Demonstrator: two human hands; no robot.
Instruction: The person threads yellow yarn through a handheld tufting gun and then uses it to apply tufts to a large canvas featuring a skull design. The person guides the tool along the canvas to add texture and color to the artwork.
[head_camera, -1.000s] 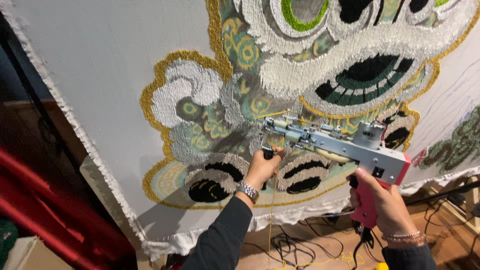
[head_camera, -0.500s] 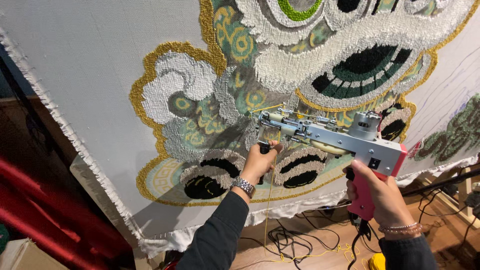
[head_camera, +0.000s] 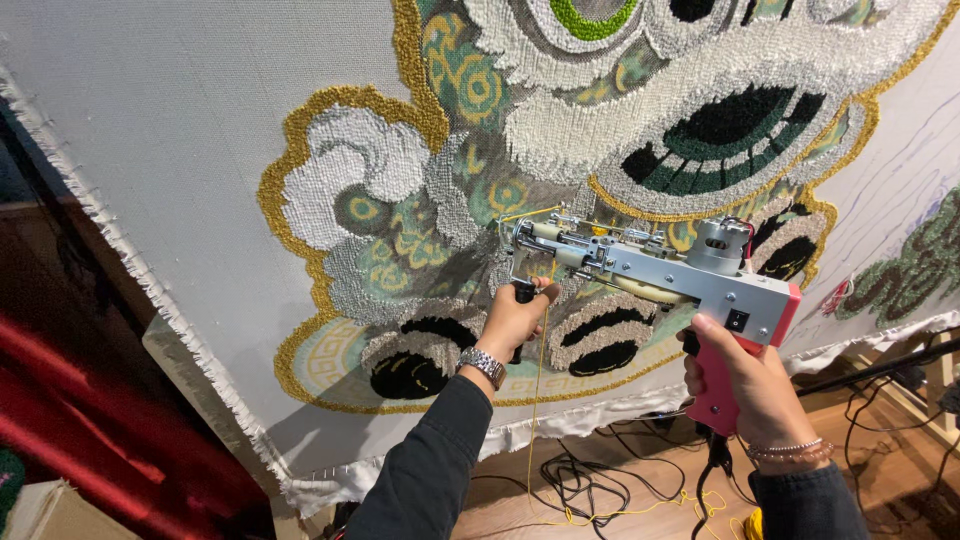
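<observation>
Tufting gun (head_camera: 650, 265), silver body w/ pink grip, held against stretched backing cloth (head_camera: 180, 130) at lower part of a lion-head design in gold, white and green pile. Left hand (head_camera: 515, 320) closed round black front handle; right hand (head_camera: 755, 385) closed round pink rear grip. Yellow yarn (head_camera: 535, 420) hangs from gun to wooden floor (head_camera: 520, 505), near black cables (head_camera: 585, 480).

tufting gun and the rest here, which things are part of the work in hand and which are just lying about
In use:
- tufting gun, pink grip in the right hand, front handle in the left hand
- yellow yarn running up to the gun
- stretched cloth with the tufted lion design

Lying about:
- black cables on the floor
- red bar at left
</observation>
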